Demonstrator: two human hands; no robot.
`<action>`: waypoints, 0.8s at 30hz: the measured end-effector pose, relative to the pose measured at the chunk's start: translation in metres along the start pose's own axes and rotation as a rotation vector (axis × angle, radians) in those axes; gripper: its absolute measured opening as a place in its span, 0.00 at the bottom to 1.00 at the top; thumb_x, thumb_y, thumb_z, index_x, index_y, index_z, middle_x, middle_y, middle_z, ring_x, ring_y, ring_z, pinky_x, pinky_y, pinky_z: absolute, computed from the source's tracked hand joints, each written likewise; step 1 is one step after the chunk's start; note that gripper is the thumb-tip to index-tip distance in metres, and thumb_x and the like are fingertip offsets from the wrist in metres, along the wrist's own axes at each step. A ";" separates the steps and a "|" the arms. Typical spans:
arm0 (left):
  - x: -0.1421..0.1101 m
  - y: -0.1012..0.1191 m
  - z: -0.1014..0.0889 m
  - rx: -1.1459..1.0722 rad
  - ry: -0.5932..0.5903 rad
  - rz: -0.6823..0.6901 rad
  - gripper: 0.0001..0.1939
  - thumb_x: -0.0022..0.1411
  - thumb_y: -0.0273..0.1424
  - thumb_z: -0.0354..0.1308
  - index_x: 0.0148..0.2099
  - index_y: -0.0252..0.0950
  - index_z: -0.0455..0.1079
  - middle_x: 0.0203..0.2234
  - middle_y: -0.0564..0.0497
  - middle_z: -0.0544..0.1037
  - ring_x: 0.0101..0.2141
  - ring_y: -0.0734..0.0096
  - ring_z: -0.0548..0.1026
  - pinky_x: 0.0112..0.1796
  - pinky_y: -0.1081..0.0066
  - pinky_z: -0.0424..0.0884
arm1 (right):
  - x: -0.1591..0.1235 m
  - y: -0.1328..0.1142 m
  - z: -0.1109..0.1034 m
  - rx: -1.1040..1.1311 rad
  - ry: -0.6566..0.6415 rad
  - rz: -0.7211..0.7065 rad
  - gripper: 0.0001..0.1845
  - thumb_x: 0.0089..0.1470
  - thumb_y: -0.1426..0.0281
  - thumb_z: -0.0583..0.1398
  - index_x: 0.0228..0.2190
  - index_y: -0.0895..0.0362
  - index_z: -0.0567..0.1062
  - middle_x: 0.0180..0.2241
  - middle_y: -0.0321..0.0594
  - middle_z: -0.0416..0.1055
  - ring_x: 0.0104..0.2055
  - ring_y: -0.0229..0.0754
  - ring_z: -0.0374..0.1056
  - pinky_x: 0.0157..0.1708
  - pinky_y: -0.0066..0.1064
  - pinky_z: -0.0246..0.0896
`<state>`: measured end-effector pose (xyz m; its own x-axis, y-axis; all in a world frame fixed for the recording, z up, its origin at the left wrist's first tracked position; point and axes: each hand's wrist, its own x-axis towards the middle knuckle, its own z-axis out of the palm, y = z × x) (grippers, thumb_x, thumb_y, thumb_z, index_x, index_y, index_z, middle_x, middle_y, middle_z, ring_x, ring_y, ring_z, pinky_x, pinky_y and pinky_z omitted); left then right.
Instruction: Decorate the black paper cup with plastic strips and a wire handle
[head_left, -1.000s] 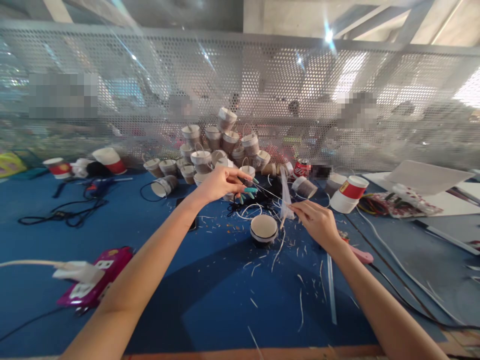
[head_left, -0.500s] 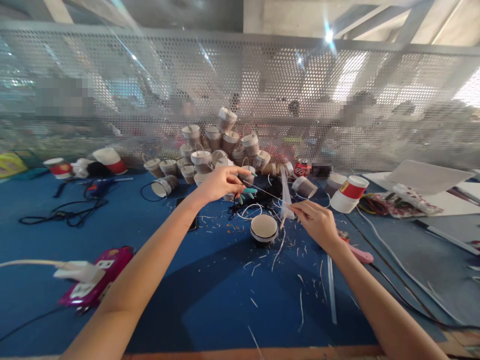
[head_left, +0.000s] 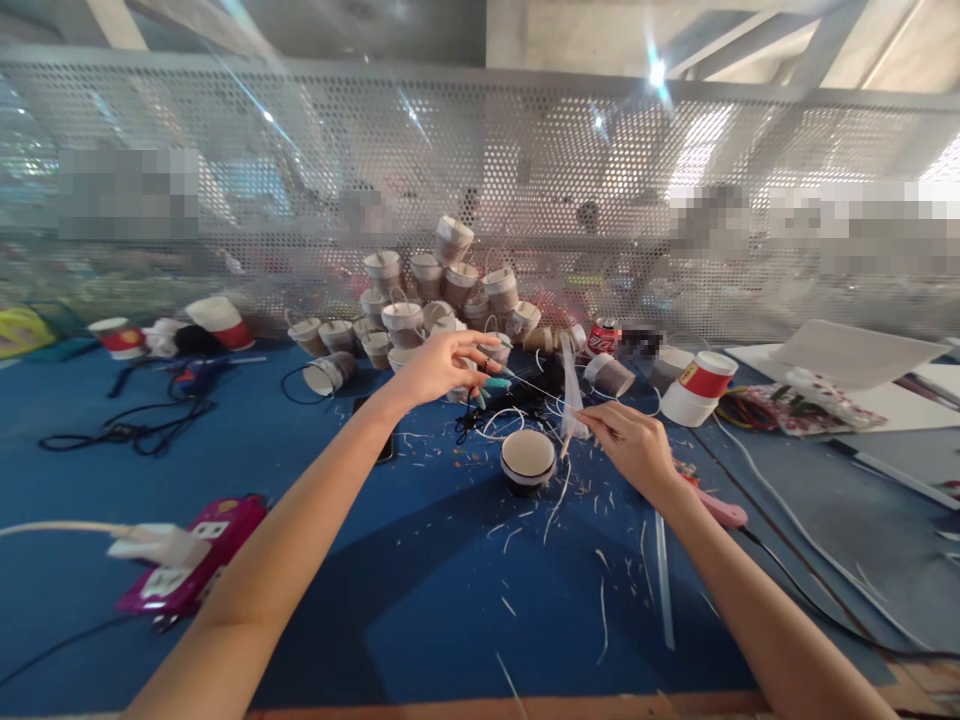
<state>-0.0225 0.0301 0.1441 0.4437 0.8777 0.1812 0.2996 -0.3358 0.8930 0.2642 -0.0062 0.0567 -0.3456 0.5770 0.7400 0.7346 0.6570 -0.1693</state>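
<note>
A thin white string (head_left: 541, 389) runs between my two hands above the blue table. My left hand (head_left: 450, 368) is closed in a pinch at its left end; teal pieces (head_left: 495, 383) show at its fingertips, too small to identify for certain. My right hand (head_left: 628, 435) pinches the other end between thumb and fingers. Below the string, a small cup (head_left: 528, 455) with a pale inside and dark lower wall stands upright, touched by neither hand. Beside my right hand hangs a whitish translucent strip (head_left: 573, 395).
A pile of small white-rimmed cups (head_left: 403, 322) stands by the perforated screen (head_left: 540, 150). On the right are a pink-handled tool (head_left: 721, 508) with a cord, a red-and-white cup (head_left: 700, 390) and a soda can (head_left: 602, 337). A purple power strip (head_left: 206, 535) lies left; string scraps are scattered about.
My left hand's fingertips have shifted slightly, and the teal pieces sit a little further left. The string stays stretched between both hands; my right hand has barely moved.
</note>
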 end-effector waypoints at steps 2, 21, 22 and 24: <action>0.000 -0.001 -0.001 0.005 0.000 0.020 0.29 0.50 0.28 0.62 0.55 0.35 0.64 0.41 0.42 0.77 0.23 0.77 0.74 0.28 0.71 0.74 | 0.000 -0.001 -0.001 0.010 -0.006 0.004 0.12 0.59 0.68 0.54 0.33 0.54 0.77 0.30 0.38 0.77 0.32 0.38 0.72 0.31 0.28 0.64; -0.001 -0.003 -0.001 -0.003 -0.049 0.095 0.24 0.53 0.28 0.62 0.54 0.35 0.66 0.42 0.42 0.77 0.29 0.72 0.76 0.28 0.73 0.75 | 0.000 -0.002 0.000 0.020 -0.038 0.016 0.12 0.60 0.69 0.54 0.32 0.57 0.77 0.29 0.39 0.76 0.30 0.37 0.71 0.30 0.26 0.62; -0.002 -0.002 -0.001 -0.002 -0.052 0.091 0.25 0.53 0.28 0.62 0.54 0.36 0.66 0.42 0.42 0.77 0.29 0.73 0.76 0.28 0.72 0.76 | 0.000 -0.002 0.000 0.023 -0.040 0.016 0.12 0.59 0.68 0.54 0.32 0.57 0.77 0.29 0.38 0.76 0.30 0.37 0.71 0.30 0.26 0.62; -0.003 0.001 -0.001 0.013 -0.055 0.081 0.27 0.52 0.28 0.62 0.55 0.36 0.64 0.45 0.42 0.76 0.27 0.75 0.75 0.28 0.72 0.76 | 0.000 -0.002 0.001 0.034 -0.038 0.014 0.12 0.59 0.68 0.54 0.32 0.57 0.77 0.28 0.38 0.76 0.29 0.37 0.71 0.30 0.26 0.62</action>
<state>-0.0244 0.0278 0.1445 0.5125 0.8273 0.2299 0.2712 -0.4099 0.8709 0.2620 -0.0073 0.0569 -0.3577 0.6040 0.7122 0.7196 0.6644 -0.2020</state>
